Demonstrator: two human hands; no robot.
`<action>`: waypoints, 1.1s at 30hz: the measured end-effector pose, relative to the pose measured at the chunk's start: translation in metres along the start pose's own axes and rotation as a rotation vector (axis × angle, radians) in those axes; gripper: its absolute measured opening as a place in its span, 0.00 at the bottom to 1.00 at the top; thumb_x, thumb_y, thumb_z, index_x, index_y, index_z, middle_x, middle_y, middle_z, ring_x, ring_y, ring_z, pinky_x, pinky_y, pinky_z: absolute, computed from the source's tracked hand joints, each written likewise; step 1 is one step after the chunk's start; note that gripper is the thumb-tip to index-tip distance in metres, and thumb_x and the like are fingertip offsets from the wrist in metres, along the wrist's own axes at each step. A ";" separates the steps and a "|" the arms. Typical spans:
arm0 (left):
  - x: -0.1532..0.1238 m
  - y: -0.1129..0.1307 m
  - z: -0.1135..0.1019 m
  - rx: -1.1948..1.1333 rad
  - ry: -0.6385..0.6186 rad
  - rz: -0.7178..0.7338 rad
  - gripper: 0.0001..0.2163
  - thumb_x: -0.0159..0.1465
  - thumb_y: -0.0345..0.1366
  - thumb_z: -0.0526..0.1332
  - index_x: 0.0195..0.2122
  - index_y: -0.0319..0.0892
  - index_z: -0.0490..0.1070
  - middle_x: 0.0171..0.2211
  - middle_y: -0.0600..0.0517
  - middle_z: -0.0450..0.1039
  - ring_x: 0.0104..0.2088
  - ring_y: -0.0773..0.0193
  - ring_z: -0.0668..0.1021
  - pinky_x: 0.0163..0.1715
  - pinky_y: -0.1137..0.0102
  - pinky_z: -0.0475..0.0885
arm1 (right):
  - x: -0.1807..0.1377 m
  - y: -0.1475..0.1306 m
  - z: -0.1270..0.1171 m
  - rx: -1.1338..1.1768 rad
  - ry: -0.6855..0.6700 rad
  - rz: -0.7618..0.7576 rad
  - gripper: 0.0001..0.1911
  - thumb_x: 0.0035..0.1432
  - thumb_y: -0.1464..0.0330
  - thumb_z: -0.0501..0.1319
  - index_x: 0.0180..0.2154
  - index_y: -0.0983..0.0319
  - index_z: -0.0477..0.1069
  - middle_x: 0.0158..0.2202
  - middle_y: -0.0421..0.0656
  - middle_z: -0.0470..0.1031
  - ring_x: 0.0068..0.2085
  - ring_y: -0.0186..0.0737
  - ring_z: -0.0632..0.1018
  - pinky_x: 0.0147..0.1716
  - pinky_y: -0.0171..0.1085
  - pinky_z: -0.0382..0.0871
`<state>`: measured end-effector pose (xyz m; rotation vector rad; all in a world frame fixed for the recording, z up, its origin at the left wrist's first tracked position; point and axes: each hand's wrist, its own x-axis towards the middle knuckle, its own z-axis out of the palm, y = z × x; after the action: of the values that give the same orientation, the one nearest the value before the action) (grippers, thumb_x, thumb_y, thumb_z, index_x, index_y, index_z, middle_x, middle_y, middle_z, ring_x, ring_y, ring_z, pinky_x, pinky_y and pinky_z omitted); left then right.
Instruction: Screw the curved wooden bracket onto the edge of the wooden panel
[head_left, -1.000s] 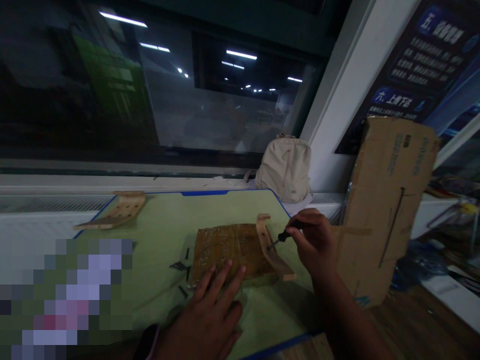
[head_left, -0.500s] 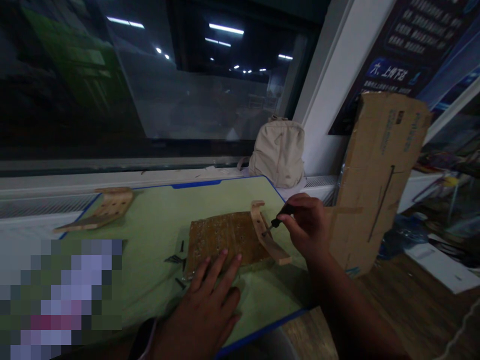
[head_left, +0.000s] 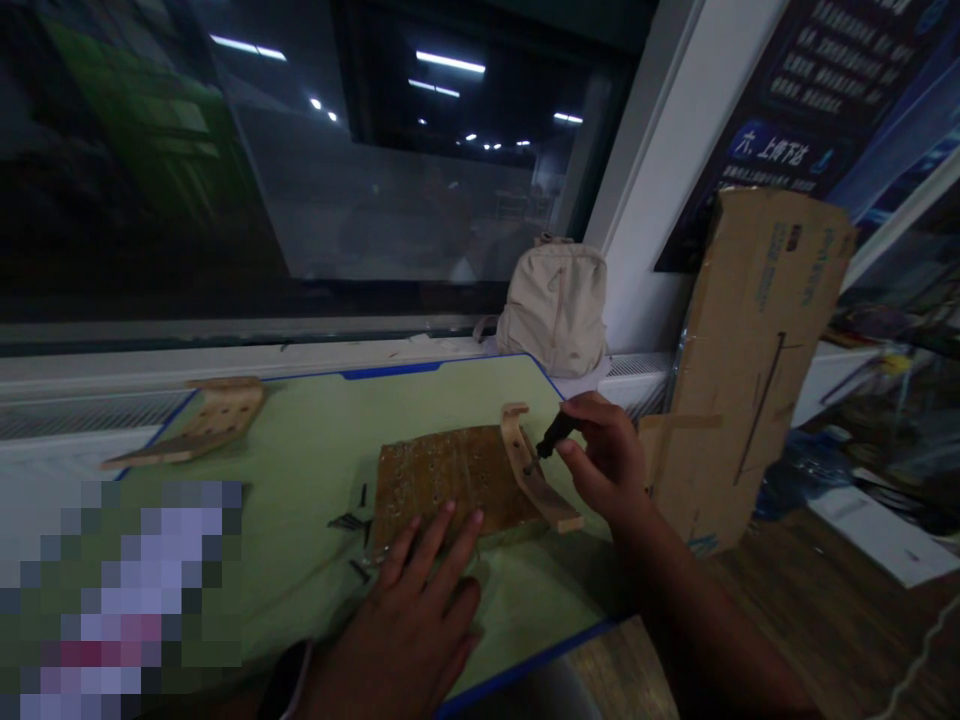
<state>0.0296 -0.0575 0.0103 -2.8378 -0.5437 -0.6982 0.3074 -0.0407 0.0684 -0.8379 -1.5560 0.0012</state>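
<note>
A brown wooden board (head_left: 450, 465) with small holes lies on the pale green table (head_left: 315, 420). Across its right end sits a curved wooden piece (head_left: 551, 500) with holes. My left hand (head_left: 420, 590) rests on the board's near edge, fingers spread. In my right hand (head_left: 607, 450) is a black-handled screwdriver (head_left: 555, 434), held between thumb and fingers. It slants down to the left, its tip at a hole in the curved piece; whether a screw is under it is too small to tell. Several dark screws (head_left: 349, 521) lie left of the board.
Another curved wooden piece (head_left: 217, 415) lies at the table's far left corner. A beige backpack (head_left: 555, 305) leans by the window behind the table. On the right stands a tall cardboard sheet (head_left: 750, 370). A blurred-out patch (head_left: 135, 590) covers the lower left.
My right hand has shifted its hold on the screwdriver, and more of the black handle shows, tilted more upright. The tip stays at the curved piece; my left hand has not moved.
</note>
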 end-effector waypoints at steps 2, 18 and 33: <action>0.001 0.001 -0.001 0.002 0.000 -0.007 0.15 0.63 0.48 0.71 0.40 0.44 0.72 0.71 0.41 0.58 0.75 0.45 0.44 0.71 0.54 0.32 | 0.002 -0.007 0.001 0.059 -0.036 -0.013 0.11 0.67 0.65 0.63 0.51 0.53 0.75 0.44 0.46 0.78 0.46 0.44 0.81 0.43 0.46 0.79; 0.004 -0.002 -0.002 0.012 0.006 0.005 0.13 0.65 0.48 0.69 0.41 0.45 0.73 0.70 0.43 0.60 0.75 0.46 0.46 0.72 0.55 0.32 | 0.003 -0.006 0.001 0.086 -0.091 0.073 0.14 0.71 0.61 0.58 0.55 0.52 0.74 0.47 0.47 0.80 0.46 0.45 0.82 0.45 0.48 0.80; 0.003 0.000 -0.004 0.043 0.008 0.008 0.13 0.67 0.49 0.66 0.40 0.45 0.72 0.70 0.43 0.60 0.73 0.46 0.53 0.71 0.55 0.36 | 0.007 -0.005 -0.001 0.032 -0.029 0.046 0.12 0.70 0.63 0.60 0.51 0.52 0.79 0.45 0.47 0.80 0.47 0.47 0.82 0.45 0.50 0.79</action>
<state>0.0305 -0.0571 0.0156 -2.7940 -0.5398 -0.6882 0.3062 -0.0408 0.0768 -0.8521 -1.5591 0.0717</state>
